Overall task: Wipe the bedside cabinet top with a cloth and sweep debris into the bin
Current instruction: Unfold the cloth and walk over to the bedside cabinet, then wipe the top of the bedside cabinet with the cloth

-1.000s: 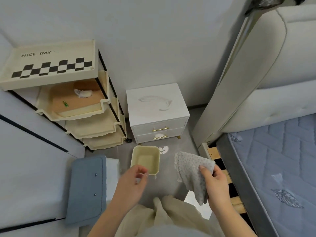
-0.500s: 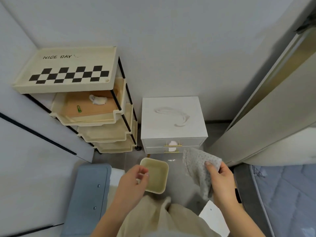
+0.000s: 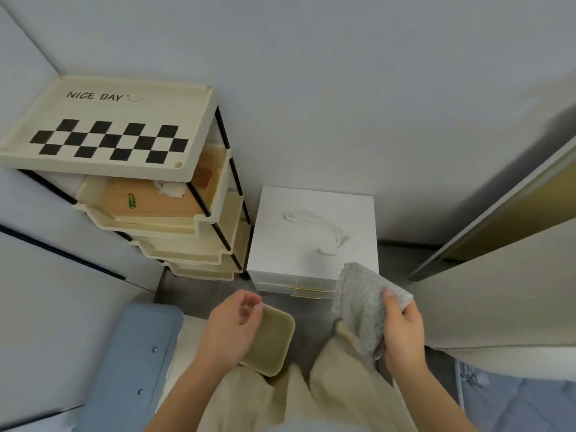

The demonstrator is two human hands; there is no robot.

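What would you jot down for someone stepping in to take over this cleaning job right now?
Right hand: gripping the grey cloth, held in the air at the cabinet's front right corner, not yet on the top.
Left hand: holds nothing, fingers loosely curled over the bin's near edge.
White cabinet: a pale curved streak of debris lies on top.
Beige bin: on the floor just in front of the cabinet, looks empty.
Done: cloth picked up.
Left: wipe the top, sweep the debris into the bin.

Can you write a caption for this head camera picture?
Right hand holds a grey cloth near the white bedside cabinet; left hand hovers over the bin.
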